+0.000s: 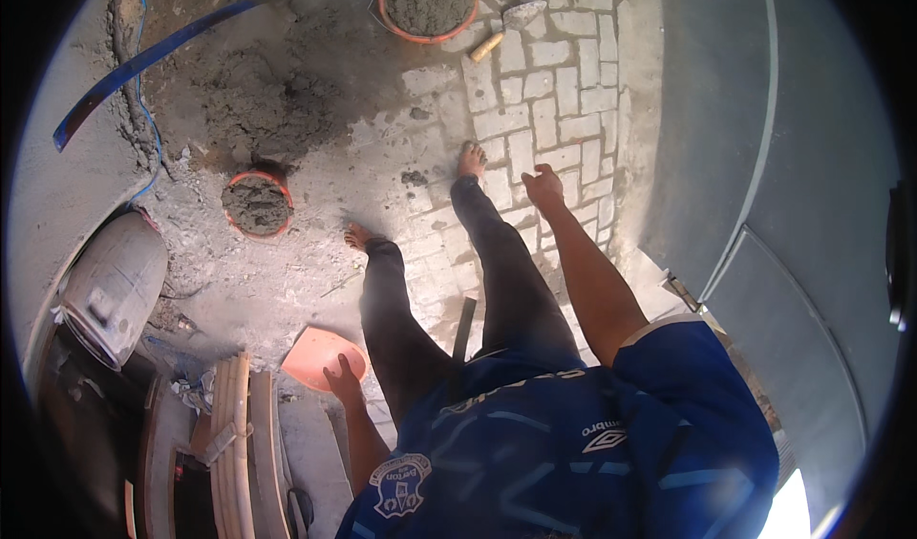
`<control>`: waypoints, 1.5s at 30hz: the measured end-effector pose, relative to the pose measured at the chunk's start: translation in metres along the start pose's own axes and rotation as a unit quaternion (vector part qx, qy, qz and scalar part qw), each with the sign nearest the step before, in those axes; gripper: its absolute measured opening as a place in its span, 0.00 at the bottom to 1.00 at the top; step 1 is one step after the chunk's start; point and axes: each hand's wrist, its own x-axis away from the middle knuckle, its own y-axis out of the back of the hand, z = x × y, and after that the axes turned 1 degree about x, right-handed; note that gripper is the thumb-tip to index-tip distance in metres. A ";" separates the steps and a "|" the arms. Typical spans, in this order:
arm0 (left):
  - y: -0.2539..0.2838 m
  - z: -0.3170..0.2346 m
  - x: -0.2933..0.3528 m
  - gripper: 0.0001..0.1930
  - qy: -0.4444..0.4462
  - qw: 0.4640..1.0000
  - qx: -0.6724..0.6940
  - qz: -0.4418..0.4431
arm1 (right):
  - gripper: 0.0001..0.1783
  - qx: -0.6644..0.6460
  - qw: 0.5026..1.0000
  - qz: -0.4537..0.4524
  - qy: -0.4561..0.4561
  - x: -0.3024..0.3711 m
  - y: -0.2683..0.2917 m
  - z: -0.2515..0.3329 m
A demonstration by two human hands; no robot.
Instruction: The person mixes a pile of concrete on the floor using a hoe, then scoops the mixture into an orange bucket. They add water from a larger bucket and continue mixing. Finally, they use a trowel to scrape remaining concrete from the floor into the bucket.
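Note:
Low on the left, my left hand (342,383) grips the rim of a salmon-orange plastic scoop (310,355), its fingers over the inner face. The scoop looks tilted and carries no visible load. Out ahead on the right, my right hand (544,188) hangs above the paving beside my right foot, holding nothing. Its fingers are loosely bent, with the thumb apart. An orange-rimmed bucket (256,204) full of wet grey mortar stands ahead of my left foot. Farther off is a larger orange-rimmed tub (428,2) of mortar. A trowel (503,30) with a wooden handle lies beside it.
Block paving (535,109) in a woven pattern spreads ahead, beside a grey wall (745,138). A heap of wet mortar (258,104) lies on the ground to the left. A blue strip (143,71), a dusty barrel (115,276) and long wooden pieces (229,443) line the left side.

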 end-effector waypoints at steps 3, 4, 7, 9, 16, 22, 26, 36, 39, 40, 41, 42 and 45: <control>-0.082 -0.119 0.013 0.35 -0.112 0.990 0.075 0.048 | 0.33 -0.043 0.998 -0.029 0.030 -0.099 -0.022 0.079; -0.115 -0.126 0.009 0.33 -0.171 0.978 0.096 0.069 | 0.34 -0.049 0.997 -0.050 0.043 -0.135 -0.035 0.102; -0.203 -0.158 0.018 0.31 -0.267 0.948 0.014 0.169 | 0.39 -0.062 0.990 -0.110 0.070 -0.268 -0.078 0.143; -0.240 -0.162 0.007 0.31 -0.270 0.936 -0.078 0.213 | 0.43 -0.063 0.988 -0.135 0.049 -0.315 -0.097 0.177; -0.306 -0.178 -0.048 0.27 -0.205 0.939 0.009 0.275 | 0.21 -0.318 0.936 -0.150 0.019 -0.499 -0.086 0.172; -0.292 -0.143 -0.068 0.25 -0.173 0.936 0.062 0.299 | 0.15 -0.352 0.933 -0.059 -0.033 -0.264 -0.198 0.125; -0.293 -0.142 -0.074 0.30 -0.125 0.935 -0.040 0.330 | 0.25 -0.327 0.942 -0.026 -0.065 -0.175 -0.285 0.068; -0.284 -0.132 -0.092 0.38 -0.144 0.837 -0.220 0.479 | 0.25 -0.358 0.928 -0.054 0.086 -0.056 -0.436 0.234; -0.284 -0.120 -0.089 0.36 -0.167 0.877 -0.163 0.420 | 0.22 -0.253 0.930 -0.089 0.252 -0.009 -0.401 0.241; -0.283 -0.119 -0.087 0.35 -0.156 0.876 -0.178 0.419 | 0.22 -0.258 0.940 -0.069 0.212 0.000 -0.388 0.229; -0.280 -0.123 -0.083 0.35 -0.144 0.876 -0.192 0.417 | 0.23 -0.262 0.948 -0.047 0.173 0.008 -0.375 0.219; -0.278 -0.125 -0.081 0.34 -0.136 0.874 -0.209 0.417 | 0.22 -0.321 0.942 -0.027 0.096 0.003 -0.379 0.186; -0.280 -0.107 -0.087 0.34 -0.136 0.888 -0.226 0.377 | 0.19 -0.330 0.935 0.014 -0.131 0.020 -0.384 0.087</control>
